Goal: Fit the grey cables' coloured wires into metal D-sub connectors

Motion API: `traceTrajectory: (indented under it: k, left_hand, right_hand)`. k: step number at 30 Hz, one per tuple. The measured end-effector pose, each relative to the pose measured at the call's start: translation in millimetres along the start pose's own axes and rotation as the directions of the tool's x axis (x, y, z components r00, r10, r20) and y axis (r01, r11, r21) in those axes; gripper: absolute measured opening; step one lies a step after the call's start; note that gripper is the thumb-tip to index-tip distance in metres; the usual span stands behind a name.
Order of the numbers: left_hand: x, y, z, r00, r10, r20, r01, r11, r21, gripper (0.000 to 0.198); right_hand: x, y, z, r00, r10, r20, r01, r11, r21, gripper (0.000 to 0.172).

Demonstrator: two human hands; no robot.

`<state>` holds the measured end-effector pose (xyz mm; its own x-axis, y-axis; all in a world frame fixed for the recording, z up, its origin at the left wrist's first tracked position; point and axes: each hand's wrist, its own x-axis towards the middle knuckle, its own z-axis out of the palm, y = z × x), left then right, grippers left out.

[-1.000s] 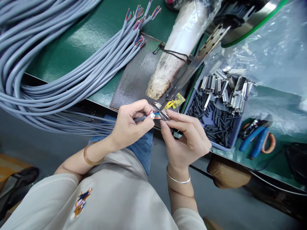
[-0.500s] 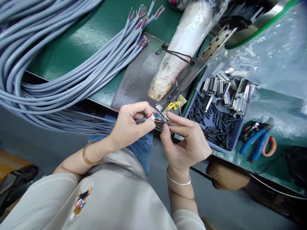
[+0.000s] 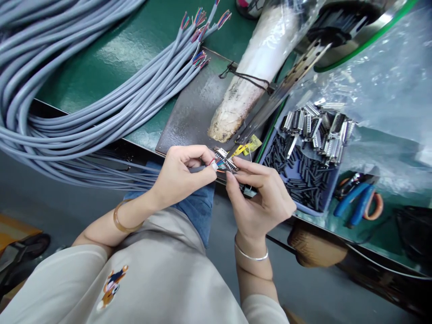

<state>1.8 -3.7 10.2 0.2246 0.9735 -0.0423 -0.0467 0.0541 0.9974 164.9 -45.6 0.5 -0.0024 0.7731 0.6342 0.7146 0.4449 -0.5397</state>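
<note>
My left hand [image 3: 185,173] is closed in a pinch on the end of a grey cable [image 3: 197,169], where a white band and loose coloured wires show. The wires reach toward a metal multi-pin connector [image 3: 225,158] just beyond the fingertips. My right hand [image 3: 261,189] is closed, thumb and fingers pinching a thin wire at the connector's right end; its exact run is partly hidden. From the upper right, a long metal soldering iron [image 3: 259,119] slants down with its tip at the connector. A yellow tag [image 3: 246,146] lies beside the tip.
Bundled grey cables [image 3: 111,117] with stripped ends spread over the left bench. A cloth-wrapped roll [image 3: 243,85] lies across a dark plate [image 3: 189,112]. At right stands a blue tray [image 3: 295,168] of connectors and short black tubes, with blue-handled pliers [image 3: 359,202] alongside.
My hands stay almost in place, with the right fingertips slightly closer to the connector. The coloured wires sit a little nearer to it. The view has shifted slightly.
</note>
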Motion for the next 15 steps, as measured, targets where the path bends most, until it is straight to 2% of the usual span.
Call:
traceTrajectory:
  k: [9,15]
  left_hand:
    - [3.6,0.5,-1.2,0.997,-0.069,-0.017,0.067,0.993,-0.094,0.018]
    - [3.3,-0.4,-0.1,0.999,-0.049,0.005,0.049,0.993,-0.107,0.013]
  right_hand:
    - [1.2,1.2,2.3,1.0,0.003,-0.001,-0.003,1.0,0.017,0.015]
    - [1.0,1.6,2.8,1.0,-0.002,-0.011,0.002,1.0,0.026,0.017]
